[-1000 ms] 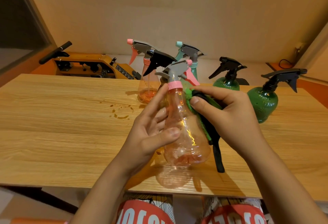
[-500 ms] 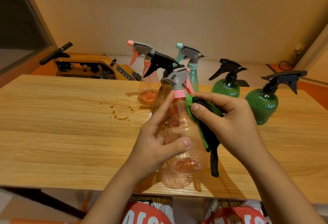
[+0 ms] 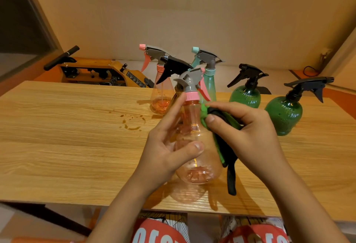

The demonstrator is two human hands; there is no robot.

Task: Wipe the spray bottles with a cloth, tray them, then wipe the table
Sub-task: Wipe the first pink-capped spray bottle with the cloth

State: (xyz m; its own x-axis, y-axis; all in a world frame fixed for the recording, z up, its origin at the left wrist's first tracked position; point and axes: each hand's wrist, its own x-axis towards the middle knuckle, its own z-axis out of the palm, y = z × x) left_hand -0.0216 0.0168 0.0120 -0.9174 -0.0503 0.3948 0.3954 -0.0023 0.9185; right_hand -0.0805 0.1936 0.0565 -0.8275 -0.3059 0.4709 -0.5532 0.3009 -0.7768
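Note:
My left hand grips a clear pink spray bottle with a grey trigger head, held just above the wooden table. My right hand pinches a green and black cloth and presses it against the bottle's right shoulder; a black strip of cloth hangs down beside the bottle. Behind stand another pink bottle, an amber bottle with a black trigger, a teal bottle and two round green bottles.
Brown liquid stains mark the table left of the bottles. A yellow machine with a black handle sits behind the table's far edge. My knees in red printed cloth show under the near edge. No tray is in view.
The held bottle has turned in my left hand, its trigger swinging around. My right hand keeps the cloth on the bottle's upper right side with only a slight shift.

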